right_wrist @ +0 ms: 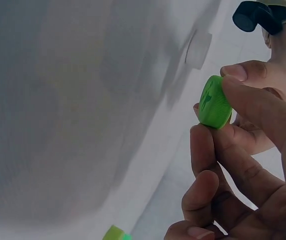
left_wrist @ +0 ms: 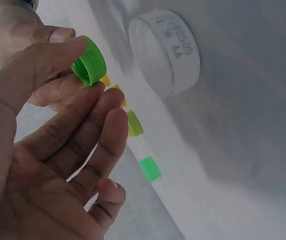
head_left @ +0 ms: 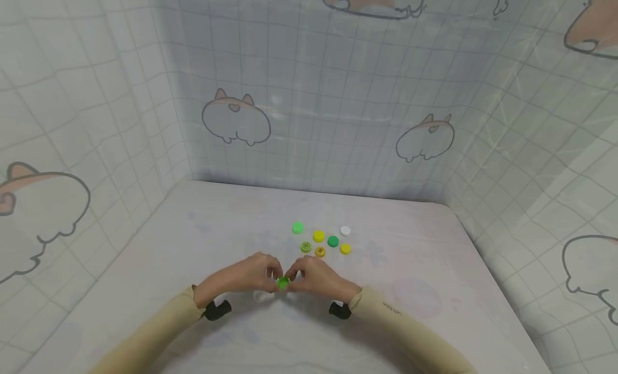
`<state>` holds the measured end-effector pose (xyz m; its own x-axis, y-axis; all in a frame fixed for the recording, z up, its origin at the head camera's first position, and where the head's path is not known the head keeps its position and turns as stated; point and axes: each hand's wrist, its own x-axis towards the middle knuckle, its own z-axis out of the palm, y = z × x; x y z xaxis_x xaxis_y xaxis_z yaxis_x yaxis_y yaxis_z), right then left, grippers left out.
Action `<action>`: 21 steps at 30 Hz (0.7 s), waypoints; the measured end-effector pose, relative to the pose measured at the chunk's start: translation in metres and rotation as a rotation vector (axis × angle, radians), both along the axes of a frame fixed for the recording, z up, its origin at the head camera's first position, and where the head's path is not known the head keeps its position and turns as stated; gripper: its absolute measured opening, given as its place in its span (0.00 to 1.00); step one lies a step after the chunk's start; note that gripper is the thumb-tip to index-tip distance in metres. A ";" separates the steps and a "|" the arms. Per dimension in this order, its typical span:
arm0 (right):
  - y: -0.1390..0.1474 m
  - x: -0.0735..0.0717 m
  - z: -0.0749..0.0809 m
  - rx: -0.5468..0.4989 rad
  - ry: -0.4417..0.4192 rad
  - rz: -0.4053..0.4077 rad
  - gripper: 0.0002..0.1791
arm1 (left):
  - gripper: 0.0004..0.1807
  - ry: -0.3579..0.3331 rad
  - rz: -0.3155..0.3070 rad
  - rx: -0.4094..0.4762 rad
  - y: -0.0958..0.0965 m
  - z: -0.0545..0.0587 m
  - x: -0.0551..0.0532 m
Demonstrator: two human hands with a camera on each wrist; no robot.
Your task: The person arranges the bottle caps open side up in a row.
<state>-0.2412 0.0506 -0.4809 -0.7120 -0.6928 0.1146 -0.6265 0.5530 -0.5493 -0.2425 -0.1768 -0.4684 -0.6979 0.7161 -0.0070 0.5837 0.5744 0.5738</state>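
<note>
A bright green bottle cap (head_left: 282, 283) is held up between the two hands in the middle of the work area. My left hand (head_left: 253, 273) pinches it between thumb and fingertips, and its hollow inside shows in the left wrist view. From the other side, my right hand (head_left: 316, 276) pinches the same cap with thumb and index finger. The right wrist view shows the ribbed rim and a darker green mark on the top of the green cap (right_wrist: 215, 102). Below the left hand, a white cap (left_wrist: 168, 52) with printed digits lies on the table.
Beyond the hands lie several loose caps: a light green cap (head_left: 298, 228), yellow caps (head_left: 318, 236), a dark green cap (head_left: 333, 241), a marked olive-green cap (head_left: 306, 247), an orange-yellow cap (head_left: 320, 251) and a white cap (head_left: 345, 231). Patterned curtains (head_left: 309, 95) enclose the table.
</note>
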 end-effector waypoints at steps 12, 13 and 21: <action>-0.002 0.001 -0.006 0.023 0.033 0.022 0.12 | 0.09 0.132 -0.016 -0.094 0.004 0.000 0.004; -0.002 0.001 -0.007 0.025 0.034 0.025 0.12 | 0.09 0.133 -0.016 -0.105 0.005 0.000 0.004; -0.003 0.000 -0.013 0.064 0.044 0.059 0.12 | 0.10 0.129 -0.039 -0.170 0.011 -0.003 0.002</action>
